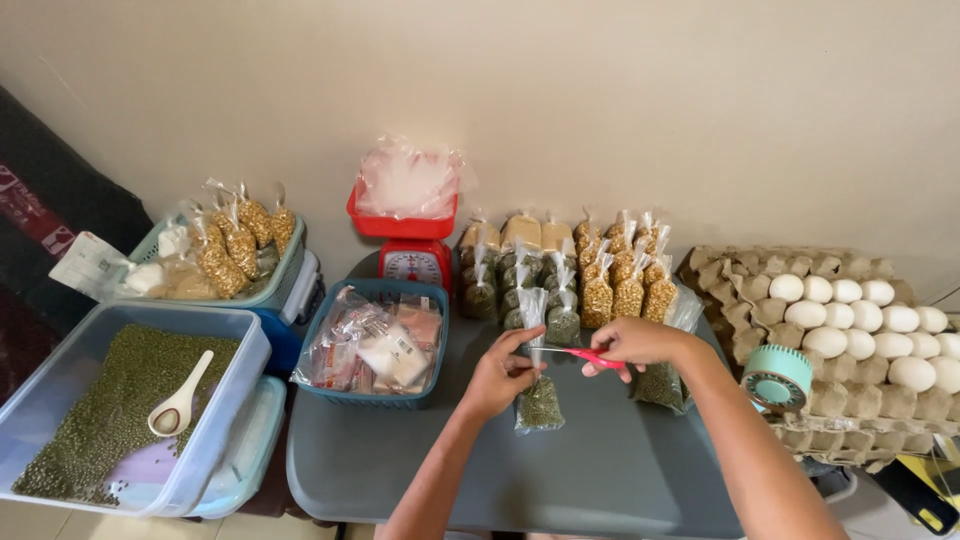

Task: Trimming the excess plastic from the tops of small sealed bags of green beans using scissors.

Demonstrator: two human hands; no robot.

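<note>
- Pink-handled scissors [590, 356], gripped by the right hand [632, 345], meet a small bag of green beans [539, 400].
- Left hand [497, 380] fingers pinch the bag's neck above a grey table [600, 470].

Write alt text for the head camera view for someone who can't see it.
The left hand holds a small bag of green beans over a grey table while the right hand cuts its top with red scissors. Packed bags and eggs sit behind.

There was only one view, from the person's head. It looked steeply down and forward over the grey rounded plastic desk [600, 470] toward the plain cream wall [600, 90], close enough that both forearms entered from the bottom edge, and nearly the whole desk showed.
</note>
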